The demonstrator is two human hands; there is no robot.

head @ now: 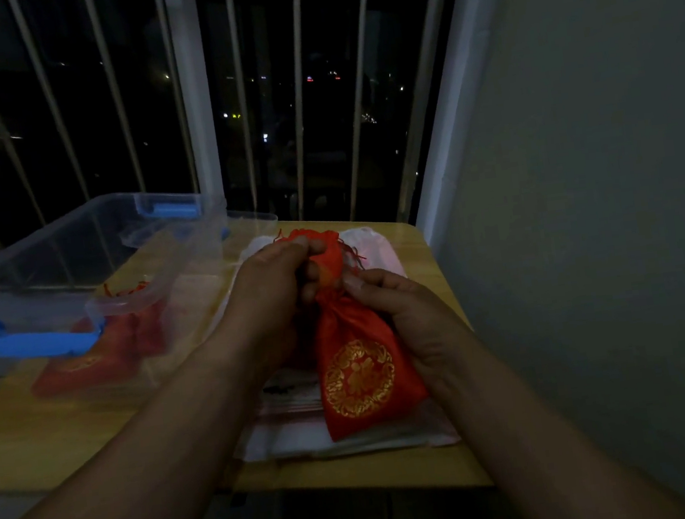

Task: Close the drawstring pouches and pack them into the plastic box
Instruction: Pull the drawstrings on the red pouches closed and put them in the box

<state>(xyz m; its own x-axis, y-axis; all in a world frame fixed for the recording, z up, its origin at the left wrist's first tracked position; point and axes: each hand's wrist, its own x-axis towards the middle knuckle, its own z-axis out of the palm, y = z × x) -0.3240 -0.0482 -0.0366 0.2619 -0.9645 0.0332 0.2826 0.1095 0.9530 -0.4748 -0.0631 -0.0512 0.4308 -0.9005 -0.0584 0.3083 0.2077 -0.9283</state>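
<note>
Wooden table (pixel 30 440) bears clear plastic box (pixel 73 258) and pale sheets (pixel 354 441).

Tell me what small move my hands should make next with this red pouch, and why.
Probably pull the cords tight to finish cinching. The left hand grips the gathered top of the red pouch and the right hand pinches its neck, so closing looks unfinished; the plastic box comes after.
</note>
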